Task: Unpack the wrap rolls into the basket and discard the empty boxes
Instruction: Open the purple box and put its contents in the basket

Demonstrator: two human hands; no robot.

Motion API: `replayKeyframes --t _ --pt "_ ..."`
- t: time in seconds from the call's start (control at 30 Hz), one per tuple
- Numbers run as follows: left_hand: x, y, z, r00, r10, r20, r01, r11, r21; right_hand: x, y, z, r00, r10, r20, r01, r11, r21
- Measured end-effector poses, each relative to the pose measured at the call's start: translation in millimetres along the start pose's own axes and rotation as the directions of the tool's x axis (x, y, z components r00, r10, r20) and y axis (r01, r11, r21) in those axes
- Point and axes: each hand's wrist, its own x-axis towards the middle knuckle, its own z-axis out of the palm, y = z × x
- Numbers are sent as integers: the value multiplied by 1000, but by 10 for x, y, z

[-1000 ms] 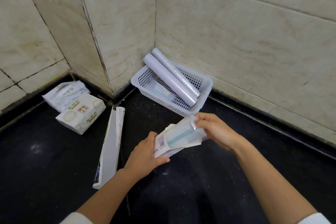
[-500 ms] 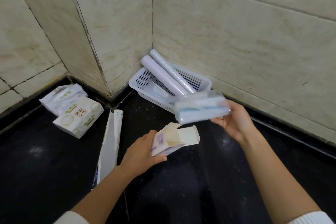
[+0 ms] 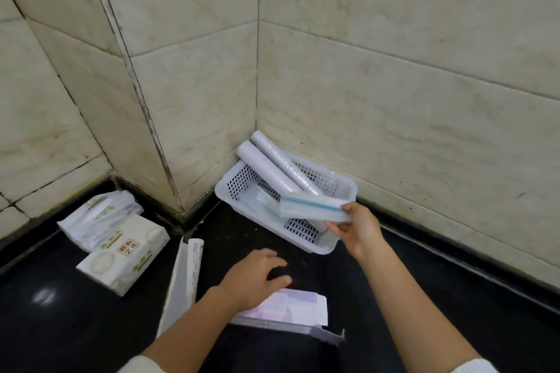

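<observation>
While the right hand (image 3: 360,230) pinches a bag pack (image 3: 315,209) over the basket (image 3: 324,247), left hand (image 3: 257,275) fingers spread loosely above the empty box (image 3: 288,310).

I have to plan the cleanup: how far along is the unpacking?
Done: two rolls lie in the basket. In hand: the right hand holds a bag pack over it. Left: two boxes on the floor to discard; the left hand is empty.
</observation>
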Motion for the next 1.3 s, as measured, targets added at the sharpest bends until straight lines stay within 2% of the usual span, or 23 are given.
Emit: replayKeyframes --t 0.07,0.13,0.2,0.27,0.33,0.43,0.5,0.57,0.6,0.67,0.7,0.77,0.87,0.93,1.0,1.13,1.2,1.3 --pt "106 -45 -112 958 -13 -285 12 1000 -3 99 71 144 1000 14 8 -14 1000 -20" --pt "206 -100 -200 882 -28 -470 31 1000 -2 215 166 269 999 32 9 -32 998 -51" --pt "311 -170 -236 867 -13 -497 24 1000 15 343 271 356 999 35 -21 -38 986 -165" --pt "404 -246 -225 908 3 -419 20 998 51 472 355 396 997 -6 -71 -26 895 -445" --pt "476 -317 -189 937 9 -348 22 996 85 556 383 416 995 -57 -78 -19 677 -736" --pt "528 -386 -142 942 27 -335 8 994 105 591 288 480 995 -97 0 31 310 -950" --pt "532 -411 -122 936 41 -350 -6 995 100 602 180 516 997 -66 42 44 32 -999" --pt "527 -434 -105 931 55 -361 -26 996 87 577 74 545 998 -16 61 55 -271 -961" --pt "524 -441 -97 929 61 -364 -35 996 79 565 32 558 998 0 70 65 -388 -920" --pt "525 -449 -87 927 68 -370 -47 997 64 568 -49 583 994 6 106 94 -513 -853" --pt "527 -452 -86 925 70 -373 -51 997 60 575 -90 604 990 1 138 117 -534 -838" --pt "534 -444 -86 928 67 -366 -50 997 56 571 -142 661 973 -25 229 186 -503 -844" --pt "534 -419 -100 938 60 -342 -45 998 52 487 -79 801 926 -108 362 293 -397 -870" --pt "503 -426 -162 922 33 -385 -39 999 -7 415 44 922 891 -140 433 377 -303 -875" --pt "402 -522 -320 865 -66 -497 10 993 -115 332 197 1074 845 -158 511 478 -205 -854" --pt "-42 -1049 -723 687 -297 -664 180 954 -240 130 664 1498 724 -140 676 679 -36 -734" --pt "-326 -1378 -893 605 -382 -699 242 924 -296 38 979 1753 668 -79 740 741 -19 -671" --pt "-707 -1884 -1044 531 -496 -687 331 868 -370 -125 1482 2116 613 57 788 790 -10 -613"
